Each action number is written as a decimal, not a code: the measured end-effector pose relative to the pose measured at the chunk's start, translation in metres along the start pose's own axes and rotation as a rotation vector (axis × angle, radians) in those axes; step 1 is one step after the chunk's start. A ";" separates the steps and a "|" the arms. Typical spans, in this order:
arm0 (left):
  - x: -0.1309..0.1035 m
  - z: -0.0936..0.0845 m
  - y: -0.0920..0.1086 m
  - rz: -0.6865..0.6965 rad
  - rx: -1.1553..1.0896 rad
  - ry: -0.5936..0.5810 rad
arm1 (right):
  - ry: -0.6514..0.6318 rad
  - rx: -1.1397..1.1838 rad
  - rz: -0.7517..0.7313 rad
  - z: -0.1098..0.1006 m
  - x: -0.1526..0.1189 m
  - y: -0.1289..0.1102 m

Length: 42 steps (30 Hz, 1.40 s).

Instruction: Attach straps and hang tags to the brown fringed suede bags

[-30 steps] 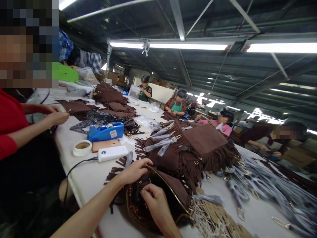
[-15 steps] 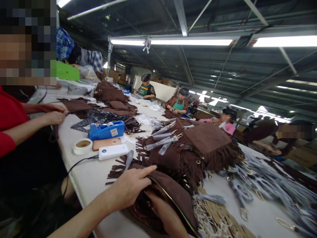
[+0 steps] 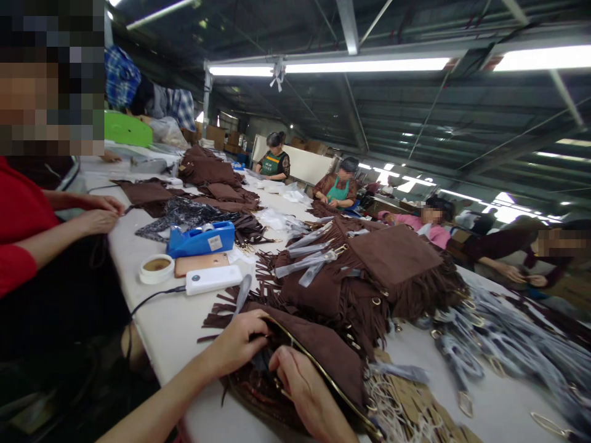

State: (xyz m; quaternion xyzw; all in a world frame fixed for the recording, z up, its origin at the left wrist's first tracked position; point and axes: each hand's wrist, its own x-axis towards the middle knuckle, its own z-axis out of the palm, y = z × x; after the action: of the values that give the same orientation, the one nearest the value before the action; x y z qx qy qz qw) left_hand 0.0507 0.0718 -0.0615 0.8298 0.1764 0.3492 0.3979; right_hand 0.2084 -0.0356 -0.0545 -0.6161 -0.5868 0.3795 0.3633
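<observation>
A dark brown fringed bag (image 3: 318,332) lies at the table's near edge, its gold zipper open and its dark lining showing. My left hand (image 3: 237,344) is closed on the far left rim of the opening, fingertips curled inside. Within the mouth of the bag is my right hand (image 3: 298,381), its fingers bent together near the lining; what they pinch, if anything, is hidden. A thin strip of clear plastic (image 3: 242,294) sticks up just beyond my left hand.
Piled brown fringed bags (image 3: 392,255) lie beyond. Tan tags with white strings (image 3: 410,394) and plastic-wrapped straps (image 3: 489,338) are at right. A white power bank (image 3: 213,280), tape roll (image 3: 157,269) and blue tape dispenser (image 3: 201,239) stand left. A co-worker in red (image 3: 23,221) is close by.
My left hand's fingers have gone from stretched over the bag's rim to curled into the opening. My right hand has risen inside the bag and its fingers now show.
</observation>
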 end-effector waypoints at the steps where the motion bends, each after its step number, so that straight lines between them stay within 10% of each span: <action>1: 0.001 -0.003 -0.001 -0.009 -0.021 -0.013 | -0.045 -0.044 -0.005 -0.001 -0.001 -0.003; 22: 0.000 -0.006 0.000 -0.080 -0.151 0.027 | -0.297 -0.891 -0.099 0.003 0.031 -0.032; 42: -0.007 -0.010 0.022 0.089 0.230 -0.044 | -0.031 -0.586 -0.005 -0.003 0.015 -0.031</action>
State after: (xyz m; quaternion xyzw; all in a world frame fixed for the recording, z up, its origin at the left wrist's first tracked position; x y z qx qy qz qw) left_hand 0.0392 0.0598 -0.0425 0.8844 0.1693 0.3259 0.2879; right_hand 0.1971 -0.0190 -0.0262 -0.6876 -0.6783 0.2023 0.1617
